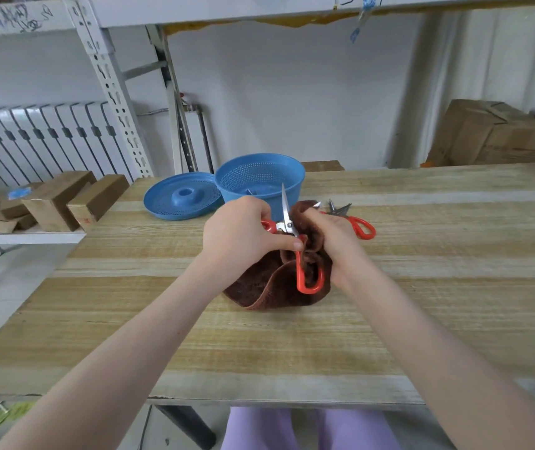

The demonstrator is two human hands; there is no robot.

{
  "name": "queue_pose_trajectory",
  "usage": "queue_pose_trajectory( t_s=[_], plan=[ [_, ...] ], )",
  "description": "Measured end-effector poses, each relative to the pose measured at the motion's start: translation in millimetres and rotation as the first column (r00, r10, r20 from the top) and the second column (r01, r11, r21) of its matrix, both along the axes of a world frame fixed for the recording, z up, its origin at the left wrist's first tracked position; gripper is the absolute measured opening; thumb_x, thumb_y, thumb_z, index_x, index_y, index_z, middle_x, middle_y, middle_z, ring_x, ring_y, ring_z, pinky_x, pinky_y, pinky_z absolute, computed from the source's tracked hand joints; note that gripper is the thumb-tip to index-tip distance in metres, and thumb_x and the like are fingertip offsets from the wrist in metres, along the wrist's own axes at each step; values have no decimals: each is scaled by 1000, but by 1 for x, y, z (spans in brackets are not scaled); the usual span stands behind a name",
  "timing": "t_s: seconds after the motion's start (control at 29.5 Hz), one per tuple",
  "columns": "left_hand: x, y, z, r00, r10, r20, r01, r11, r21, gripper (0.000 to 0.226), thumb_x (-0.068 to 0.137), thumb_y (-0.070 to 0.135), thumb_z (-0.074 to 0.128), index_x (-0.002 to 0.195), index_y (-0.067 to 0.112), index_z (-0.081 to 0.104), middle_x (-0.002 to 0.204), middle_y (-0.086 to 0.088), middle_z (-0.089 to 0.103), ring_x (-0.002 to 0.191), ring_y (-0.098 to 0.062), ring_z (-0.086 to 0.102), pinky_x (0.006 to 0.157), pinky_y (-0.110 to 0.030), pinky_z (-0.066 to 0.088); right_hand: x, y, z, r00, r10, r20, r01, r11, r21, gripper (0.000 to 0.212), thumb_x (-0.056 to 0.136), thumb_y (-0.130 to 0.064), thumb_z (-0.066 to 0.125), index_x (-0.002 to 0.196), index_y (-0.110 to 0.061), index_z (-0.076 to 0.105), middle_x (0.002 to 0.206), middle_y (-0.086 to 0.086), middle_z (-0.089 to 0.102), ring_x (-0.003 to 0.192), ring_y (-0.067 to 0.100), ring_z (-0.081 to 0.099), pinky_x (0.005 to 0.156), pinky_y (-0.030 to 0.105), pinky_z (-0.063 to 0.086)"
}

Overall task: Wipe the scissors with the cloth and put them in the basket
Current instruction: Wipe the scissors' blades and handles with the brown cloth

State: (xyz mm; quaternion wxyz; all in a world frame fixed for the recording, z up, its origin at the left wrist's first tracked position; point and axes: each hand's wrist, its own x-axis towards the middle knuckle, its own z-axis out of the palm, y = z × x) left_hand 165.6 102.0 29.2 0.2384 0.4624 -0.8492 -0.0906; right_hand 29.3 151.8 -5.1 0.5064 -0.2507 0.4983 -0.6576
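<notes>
My left hand (243, 227) grips a pair of red-handled scissors (308, 277) near the pivot, with one steel blade pointing up toward the basket. My right hand (334, 235) holds a dark brown cloth (259, 287) bunched against the scissors; the other blade is buried in it. The cloth's lower fold rests on the wooden table (292, 336). A blue perforated basket (259, 175) stands just behind my hands. A second pair of red-handled scissors (362, 227) lies on the table to the right of the cloth.
A blue perforated lid (181, 199) lies left of the basket. Wooden blocks (64, 203) sit on a lower shelf at the left, in front of a white radiator. A cardboard box (487, 134) stands behind the table at the far right.
</notes>
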Motion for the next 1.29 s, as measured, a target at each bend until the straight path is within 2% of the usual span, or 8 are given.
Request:
queue_pose_trajectory(
  t_s=[0.14, 0.27, 0.41, 0.54, 0.78, 0.95, 1.15, 1.29],
  plan=[
    [0, 1, 1, 1000, 1, -2, -1, 1000, -8, 69, 50, 67, 79, 54, 19, 29, 50, 8, 33, 47, -12, 33, 47, -27, 20, 1, 2, -3, 997, -13, -78, 12, 1000, -17, 18, 86, -13, 68, 72, -2, 65, 59, 10, 55, 51, 20, 55, 52, 27, 50],
    [1, 0, 4, 1000, 7, -17, -7, 1000, 5, 68, 48, 71, 77, 53, 20, 33, 51, 9, 36, 47, -11, 37, 47, -27, 22, -2, -3, 4, 996, -60, 60, 62, 998, -30, 19, 85, -13, 72, 74, 0, 63, 63, 13, 54, 56, 27, 52, 70, 48, 50],
    [2, -1, 3, 1000, 14, -4, -14, 999, 35, 71, 48, 69, 78, 56, 18, 31, 53, 6, 35, 50, -15, 36, 49, -28, 26, -1, 4, 1, 998, 19, -58, -19, 1000, -8, 16, 88, -15, 69, 80, -2, 67, 64, 13, 61, 53, 23, 60, 56, 32, 55],
    [2, 2, 1, 1000, 6, -5, -5, 1000, 29, 70, 49, 70, 78, 56, 19, 31, 51, 7, 34, 49, -14, 35, 48, -28, 24, -5, 1, -1, 1000, -22, 8, 22, 1000, -22, 16, 86, -13, 71, 75, -1, 67, 61, 15, 59, 57, 28, 55, 79, 56, 52],
    [0, 1, 3, 1000, 6, -4, -6, 1000, 14, 69, 49, 67, 80, 53, 19, 30, 49, 8, 33, 47, -12, 33, 47, -27, 22, -6, 2, -7, 994, 31, -107, -34, 999, -20, 21, 86, -16, 72, 69, -5, 67, 53, 7, 61, 46, 17, 59, 46, 24, 50],
    [-2, 2, 2, 1000, 10, -7, -10, 1000, -9, 68, 50, 70, 77, 53, 21, 30, 49, 9, 33, 45, -10, 33, 46, -26, 22, -2, -4, -7, 995, -103, 10, 103, 993, -51, 18, 84, -15, 74, 80, 2, 69, 63, 12, 59, 57, 25, 55, 84, 61, 50],
    [1, -1, 0, 1000, 24, 13, -24, 1000, 2, 69, 48, 69, 77, 54, 19, 31, 49, 8, 34, 46, -12, 33, 46, -27, 23, 0, 1, -8, 993, -22, -116, 20, 1000, -20, 19, 87, -18, 71, 71, -8, 71, 56, 6, 64, 51, 16, 62, 55, 27, 52],
    [-1, -1, 0, 1000, 22, 3, -22, 1000, -8, 67, 50, 69, 77, 52, 21, 30, 48, 9, 34, 45, -10, 34, 46, -26, 22, -1, -1, -3, 997, -71, -21, 70, 997, -23, 16, 87, -16, 71, 80, -1, 69, 53, 7, 60, 44, 15, 58, 46, 24, 50]
  ],
)
